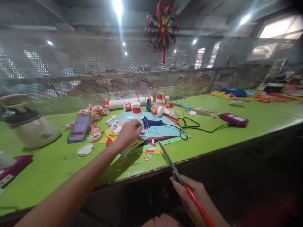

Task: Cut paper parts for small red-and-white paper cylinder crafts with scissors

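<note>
My left hand (131, 131) reaches over the paper pile, its fingers bent together beside the blue glue gun (152, 123); what they hold, if anything, is too small to make out. Red-handled scissors (174, 170) are in my right hand (189, 192), near the table's front edge, blades pointing up and away. Light blue paper sheets (163, 132) lie under the glue gun. Yellow paper (111, 137) is beside my left wrist. Paper scraps (148, 154) are scattered between the hands.
Red and white paper cups (136, 110) stand behind the sheets. A black cord runs right to a purple power strip (234, 119). At left are a cream pot-like container (35, 130) and round white pieces (85, 149). A pinwheel-like flower (163, 30) hangs above the green table (208, 142).
</note>
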Motion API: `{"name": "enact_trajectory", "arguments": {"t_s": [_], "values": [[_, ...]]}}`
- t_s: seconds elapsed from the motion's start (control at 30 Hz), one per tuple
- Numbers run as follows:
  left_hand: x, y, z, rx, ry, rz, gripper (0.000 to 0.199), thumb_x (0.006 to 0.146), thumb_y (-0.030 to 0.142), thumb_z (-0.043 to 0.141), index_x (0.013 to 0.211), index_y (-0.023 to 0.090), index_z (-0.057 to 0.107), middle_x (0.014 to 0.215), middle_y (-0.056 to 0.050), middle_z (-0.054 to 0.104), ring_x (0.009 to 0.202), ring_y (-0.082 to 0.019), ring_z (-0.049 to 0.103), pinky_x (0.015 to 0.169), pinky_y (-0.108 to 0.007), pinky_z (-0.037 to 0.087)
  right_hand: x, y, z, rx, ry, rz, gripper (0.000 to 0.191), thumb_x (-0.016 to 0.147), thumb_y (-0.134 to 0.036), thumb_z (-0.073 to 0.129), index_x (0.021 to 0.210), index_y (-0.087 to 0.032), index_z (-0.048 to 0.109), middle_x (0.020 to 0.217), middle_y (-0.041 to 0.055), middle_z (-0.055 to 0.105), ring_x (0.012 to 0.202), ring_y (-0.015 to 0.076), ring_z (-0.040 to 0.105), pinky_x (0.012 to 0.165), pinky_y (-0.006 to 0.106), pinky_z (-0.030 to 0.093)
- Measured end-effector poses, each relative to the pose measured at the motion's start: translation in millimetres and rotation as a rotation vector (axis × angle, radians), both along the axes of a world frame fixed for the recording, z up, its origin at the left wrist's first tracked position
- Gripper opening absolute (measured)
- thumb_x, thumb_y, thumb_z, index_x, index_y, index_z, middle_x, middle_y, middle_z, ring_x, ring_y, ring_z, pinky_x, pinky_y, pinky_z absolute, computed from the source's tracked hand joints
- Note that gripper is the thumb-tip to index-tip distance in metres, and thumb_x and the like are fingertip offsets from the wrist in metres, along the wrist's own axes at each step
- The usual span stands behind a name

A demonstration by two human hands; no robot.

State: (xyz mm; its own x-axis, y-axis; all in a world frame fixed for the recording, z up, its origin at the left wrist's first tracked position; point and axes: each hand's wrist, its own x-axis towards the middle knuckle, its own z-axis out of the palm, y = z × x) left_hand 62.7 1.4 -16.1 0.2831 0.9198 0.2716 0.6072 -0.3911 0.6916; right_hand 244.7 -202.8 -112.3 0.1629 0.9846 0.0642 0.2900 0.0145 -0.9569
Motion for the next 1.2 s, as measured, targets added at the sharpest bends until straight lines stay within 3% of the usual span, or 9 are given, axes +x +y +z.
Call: {"name": "enact_trajectory", "arguments": {"t_s": [0.07, 0.13, 0.3, 0.4, 0.6, 0.83, 0.93, 1.07, 1.2], "values": [[4, -18, -4.1, 0.002, 0.101, -0.132, 0.009, 0.073, 0.026, 0.064, 0.072, 0.019, 0.069, 0.077, -0.004, 0.068, 0.076, -0.019, 0.06, 0.072, -0.03, 0.042, 0, -1, 2.1, -0.005, 0.012, -0.024, 0.044, 0.083, -0.056, 0.053, 0.084, -0.015, 0.069, 0.063, 0.0001, 0.055, 0.058, 0.0143, 0.047, 0.052, 0.023, 0.037], [9, -29, -8.4, 0.124, 0.388, -0.336, 0.016, 0.079, 0.027, 0.056, 0.079, 0.019, 0.071, 0.08, -0.005, 0.066, 0.075, -0.019, 0.059, 0.068, -0.029, 0.041, 1, -2, 2.7, -0.005, 0.003, -0.053, 0.044, 0.083, -0.055, 0.053, 0.086, -0.015, 0.07, 0.065, 0.0012, 0.058, 0.06, 0.0155, 0.051, 0.054, 0.024, 0.039], [14, -26, -21.1, 0.227, 0.576, -0.424, 0.018, 0.081, 0.024, 0.054, 0.088, 0.018, 0.07, 0.089, -0.009, 0.062, 0.087, -0.023, 0.056, 0.07, -0.03, 0.04, 3, -4, -0.8, 0.005, -0.024, -0.07, 0.043, 0.083, -0.054, 0.053, 0.084, -0.014, 0.07, 0.078, 0.0069, 0.067, 0.072, 0.0206, 0.058, 0.056, 0.025, 0.042], [13, -22, -27.2, 0.181, 0.502, -0.428, 0.015, 0.081, 0.022, 0.053, 0.082, 0.018, 0.067, 0.084, -0.007, 0.06, 0.081, -0.021, 0.054, 0.069, -0.03, 0.039, 3, -6, -1.8, 0.004, -0.012, -0.078, 0.041, 0.083, -0.053, 0.054, 0.085, -0.015, 0.069, 0.075, 0.0055, 0.064, 0.069, 0.0192, 0.056, 0.054, 0.025, 0.041], [13, -26, -32.2, 0.184, 0.383, -0.436, 0.018, 0.083, 0.022, 0.051, 0.073, 0.018, 0.064, 0.082, -0.008, 0.058, 0.078, -0.021, 0.053, 0.069, -0.031, 0.038, -1, -7, 3.4, -0.036, 0.015, -0.1, 0.036, 0.082, -0.049, 0.055, 0.085, -0.016, 0.068, 0.059, -0.0035, 0.045, 0.05, 0.0113, 0.035, 0.048, 0.025, 0.032], [9, -28, -30.0, 0.155, 0.222, -0.379, 0.018, 0.082, 0.021, 0.053, 0.068, 0.018, 0.064, 0.071, -0.006, 0.061, 0.066, -0.018, 0.051, 0.063, -0.029, 0.035, -2, -7, 3.4, -0.021, -0.021, -0.145, 0.037, 0.08, -0.051, 0.055, 0.083, -0.017, 0.069, 0.061, -0.0014, 0.052, 0.055, 0.0139, 0.044, 0.052, 0.025, 0.036], [7, -28, -20.8, -0.029, 0.079, -0.334, 0.012, 0.08, 0.023, 0.057, 0.073, 0.018, 0.065, 0.067, -0.004, 0.064, 0.062, -0.017, 0.054, 0.059, -0.028, 0.036, -1, -7, 4.8, -0.042, -0.045, -0.145, 0.036, 0.08, -0.051, 0.056, 0.084, -0.018, 0.071, 0.058, -0.0026, 0.049, 0.051, 0.0125, 0.041, 0.048, 0.024, 0.035], [1, -29, -6.4, -0.369, -0.205, -0.413, 0.009, 0.077, 0.024, 0.061, 0.075, 0.015, 0.063, 0.065, -0.001, 0.061, 0.06, -0.013, 0.053, 0.06, -0.026, 0.039, 1, -11, 12.2, -0.027, -0.061, -0.124, 0.034, 0.078, -0.051, 0.059, 0.086, -0.021, 0.074, 0.06, 0.0005, 0.057, 0.052, 0.0169, 0.05, 0.049, 0.026, 0.041], [-4, -30, -1.3, -0.524, -0.439, -0.489, 0.011, 0.075, 0.024, 0.066, 0.079, 0.014, 0.065, 0.069, -0.001, 0.064, 0.061, -0.01, 0.052, 0.063, -0.025, 0.04, -2, -19, 25.1, -0.088, 0.019, -0.114, 0.035, 0.074, -0.049, 0.065, 0.099, -0.025, 0.074, 0.056, 0.0014, 0.061, 0.052, 0.0208, 0.057, 0.05, 0.029, 0.047]]}}
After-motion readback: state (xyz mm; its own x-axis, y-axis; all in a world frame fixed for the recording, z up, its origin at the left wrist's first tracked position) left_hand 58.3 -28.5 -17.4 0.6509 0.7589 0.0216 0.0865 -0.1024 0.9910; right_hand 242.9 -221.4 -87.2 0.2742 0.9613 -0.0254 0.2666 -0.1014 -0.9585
